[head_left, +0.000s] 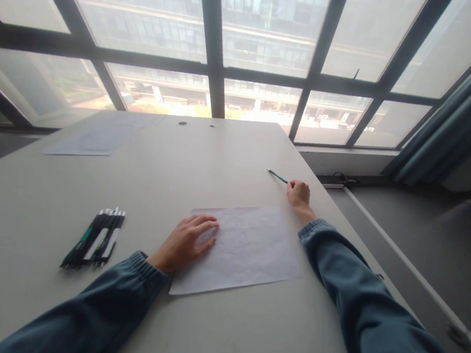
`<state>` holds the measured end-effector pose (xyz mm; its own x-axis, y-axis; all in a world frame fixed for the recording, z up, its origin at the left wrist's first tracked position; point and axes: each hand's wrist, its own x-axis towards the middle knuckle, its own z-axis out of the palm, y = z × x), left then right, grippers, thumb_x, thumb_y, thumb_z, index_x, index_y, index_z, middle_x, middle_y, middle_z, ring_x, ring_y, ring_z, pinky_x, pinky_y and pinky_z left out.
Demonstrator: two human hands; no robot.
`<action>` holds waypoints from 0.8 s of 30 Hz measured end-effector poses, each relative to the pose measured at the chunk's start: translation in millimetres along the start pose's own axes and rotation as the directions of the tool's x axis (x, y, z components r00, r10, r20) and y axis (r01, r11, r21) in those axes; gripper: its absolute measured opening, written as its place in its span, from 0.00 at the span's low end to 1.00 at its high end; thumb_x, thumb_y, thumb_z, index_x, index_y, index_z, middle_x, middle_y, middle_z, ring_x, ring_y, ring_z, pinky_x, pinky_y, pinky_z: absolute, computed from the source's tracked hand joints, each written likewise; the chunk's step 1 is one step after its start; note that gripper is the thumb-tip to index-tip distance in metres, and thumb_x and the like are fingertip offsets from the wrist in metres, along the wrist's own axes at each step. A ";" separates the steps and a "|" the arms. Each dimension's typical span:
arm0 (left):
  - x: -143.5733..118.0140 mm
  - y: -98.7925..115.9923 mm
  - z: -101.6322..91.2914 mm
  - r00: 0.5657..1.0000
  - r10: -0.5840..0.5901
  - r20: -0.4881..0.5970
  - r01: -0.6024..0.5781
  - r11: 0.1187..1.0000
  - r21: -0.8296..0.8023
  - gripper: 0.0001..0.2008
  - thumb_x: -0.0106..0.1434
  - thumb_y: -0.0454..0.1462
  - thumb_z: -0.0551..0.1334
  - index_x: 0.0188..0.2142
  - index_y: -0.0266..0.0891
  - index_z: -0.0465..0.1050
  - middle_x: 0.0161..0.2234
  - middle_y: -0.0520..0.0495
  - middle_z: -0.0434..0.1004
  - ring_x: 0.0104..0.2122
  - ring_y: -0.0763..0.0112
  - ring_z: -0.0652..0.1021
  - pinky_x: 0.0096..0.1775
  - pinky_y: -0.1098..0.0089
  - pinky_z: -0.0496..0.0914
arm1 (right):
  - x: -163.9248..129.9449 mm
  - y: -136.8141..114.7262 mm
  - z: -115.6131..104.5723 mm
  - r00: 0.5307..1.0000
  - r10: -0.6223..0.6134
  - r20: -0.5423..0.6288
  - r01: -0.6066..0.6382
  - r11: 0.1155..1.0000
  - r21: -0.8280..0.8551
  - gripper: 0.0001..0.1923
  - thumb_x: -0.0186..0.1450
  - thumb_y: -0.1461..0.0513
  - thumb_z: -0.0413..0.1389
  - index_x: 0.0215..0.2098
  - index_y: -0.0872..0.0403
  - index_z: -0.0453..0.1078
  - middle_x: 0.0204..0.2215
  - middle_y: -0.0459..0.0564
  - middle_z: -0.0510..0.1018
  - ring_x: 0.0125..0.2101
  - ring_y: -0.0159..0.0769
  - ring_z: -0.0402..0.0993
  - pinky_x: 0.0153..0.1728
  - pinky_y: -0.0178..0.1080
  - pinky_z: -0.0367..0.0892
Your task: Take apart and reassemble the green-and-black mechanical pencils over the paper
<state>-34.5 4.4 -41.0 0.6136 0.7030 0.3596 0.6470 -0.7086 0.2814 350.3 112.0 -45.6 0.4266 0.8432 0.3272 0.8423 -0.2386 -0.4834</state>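
Note:
My left hand (190, 239) lies flat on the left part of a white sheet of paper (248, 251), fingers stretched out. Some faint marks show on the sheet near the fingertips. Beyond the sheet's far right corner, my right hand (298, 194) is closed round one end of a slim green pencil (277, 175). The pencil's other end points away to the left, close to the tabletop. Whether it touches the table I cannot tell.
Several black and white pens (98, 240) lie side by side left of my left arm. More paper sheets (95, 135) rest at the table's (167, 174) far left. Windows (265, 27) stand behind it. The table's right edge runs close to my right arm.

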 end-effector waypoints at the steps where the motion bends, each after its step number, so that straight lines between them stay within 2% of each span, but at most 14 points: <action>1: -1.8 -0.5 -0.3 1.000 -0.010 0.003 0.010 1.000 0.010 0.15 0.67 0.44 0.60 0.51 0.47 0.76 0.54 0.43 0.77 0.55 0.56 0.76 0.56 0.56 0.72 | 4.4 0.2 1.5 1.000 0.017 -0.004 -0.017 1.000 -0.014 0.14 0.70 0.61 0.52 0.40 0.57 0.79 0.39 0.63 0.83 0.41 0.46 0.79 0.46 0.40 0.68; 6: -8.4 -2.0 -2.0 0.999 -0.048 0.013 0.047 0.998 0.044 0.15 0.67 0.44 0.60 0.51 0.47 0.75 0.56 0.44 0.76 0.56 0.56 0.75 0.56 0.56 0.71 | 23.1 6.6 1.6 0.994 0.108 -0.018 -0.109 0.992 -0.059 0.16 0.70 0.62 0.49 0.42 0.60 0.79 0.41 0.68 0.82 0.44 0.51 0.79 0.46 0.44 0.69; 12: -8.2 0.9 -4.8 0.999 -0.051 -0.010 0.052 0.998 0.034 0.15 0.66 0.44 0.61 0.50 0.48 0.76 0.54 0.44 0.77 0.55 0.56 0.76 0.56 0.56 0.72 | 31.2 10.7 1.2 0.986 0.164 0.017 -0.163 0.985 -0.059 0.11 0.65 0.62 0.57 0.41 0.58 0.80 0.40 0.64 0.82 0.43 0.46 0.80 0.46 0.40 0.70; 24: -8.5 2.2 -4.6 0.998 -0.062 0.025 0.060 0.997 0.057 0.15 0.67 0.45 0.59 0.51 0.48 0.74 0.56 0.44 0.75 0.56 0.55 0.74 0.57 0.55 0.69 | 37.2 17.4 5.6 0.987 0.145 0.064 -0.143 0.989 -0.039 0.11 0.63 0.58 0.59 0.37 0.53 0.82 0.39 0.59 0.84 0.42 0.45 0.80 0.44 0.40 0.70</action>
<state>-40.3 -3.4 -39.4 0.5836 0.7468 0.3189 0.7078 -0.6603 0.2510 379.0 141.9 -46.3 0.5222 0.8288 0.2008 0.7849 -0.3751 -0.4932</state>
